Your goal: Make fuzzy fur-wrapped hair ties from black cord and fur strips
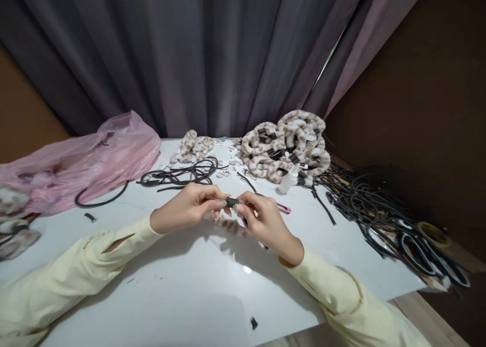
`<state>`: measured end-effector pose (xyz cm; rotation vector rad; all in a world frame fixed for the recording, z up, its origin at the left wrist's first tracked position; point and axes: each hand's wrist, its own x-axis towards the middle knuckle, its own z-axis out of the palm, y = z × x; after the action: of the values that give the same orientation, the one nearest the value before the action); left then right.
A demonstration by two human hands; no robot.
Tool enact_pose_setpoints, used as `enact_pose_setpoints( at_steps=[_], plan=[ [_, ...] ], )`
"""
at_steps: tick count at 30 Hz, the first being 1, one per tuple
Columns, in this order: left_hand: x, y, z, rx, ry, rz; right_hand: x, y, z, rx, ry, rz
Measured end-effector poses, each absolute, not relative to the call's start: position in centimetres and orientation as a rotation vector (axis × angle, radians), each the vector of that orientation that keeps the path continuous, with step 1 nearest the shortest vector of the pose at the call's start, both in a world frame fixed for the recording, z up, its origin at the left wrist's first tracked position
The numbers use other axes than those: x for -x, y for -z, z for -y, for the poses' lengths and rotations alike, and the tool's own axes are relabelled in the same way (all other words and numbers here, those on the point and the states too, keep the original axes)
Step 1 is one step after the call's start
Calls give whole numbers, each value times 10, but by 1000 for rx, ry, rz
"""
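Both hands meet over the middle of the white table. My left hand (pixel 195 204) pinches one end of a short dark ribbed sleeve (pixel 231 202), and my right hand (pixel 261 216) pinches its other end. From the sleeve a fluffy brown-and-white ring (pixel 231 226) hangs down below my fingers, partly hidden behind them. Just beyond my right hand lies a pink-handled tool (pixel 283 208), mostly covered. Dark cords (pixel 182 174) lie in loose loops past my left hand.
A pile of fluffy rings (pixel 299 144) stands at the back right, with a small white bottle (pixel 289 180) before it. Many black cords (pixel 364 200) and scissors (pixel 417 256) crowd the right edge. A pink plastic bag (pixel 125 149) lies left. Small metal rings (pixel 225 173) are scattered behind.
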<state>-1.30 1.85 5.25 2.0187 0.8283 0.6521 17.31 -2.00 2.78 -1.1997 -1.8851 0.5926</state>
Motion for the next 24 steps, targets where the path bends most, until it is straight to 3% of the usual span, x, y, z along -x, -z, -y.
enact_pose_setpoints(
  at_steps=[4,9,12,17,24],
  plan=[
    [11,-57,-19,-1995,-641,-846,-172,-29,19,1218,-670,1822],
    [16,-67,-30,-1784,-407,-777,-177,-33,10,1055,-1421,1507],
    [30,-67,-36,-1678,-333,-846,-183,-33,2,976,-1616,1344],
    [73,-54,-32,-1662,-513,-1087,-184,-52,-24,1056,-1534,1367],
    [118,-15,6,-1603,-629,-1226,-192,-127,-110,1250,-910,1456]
  ],
)
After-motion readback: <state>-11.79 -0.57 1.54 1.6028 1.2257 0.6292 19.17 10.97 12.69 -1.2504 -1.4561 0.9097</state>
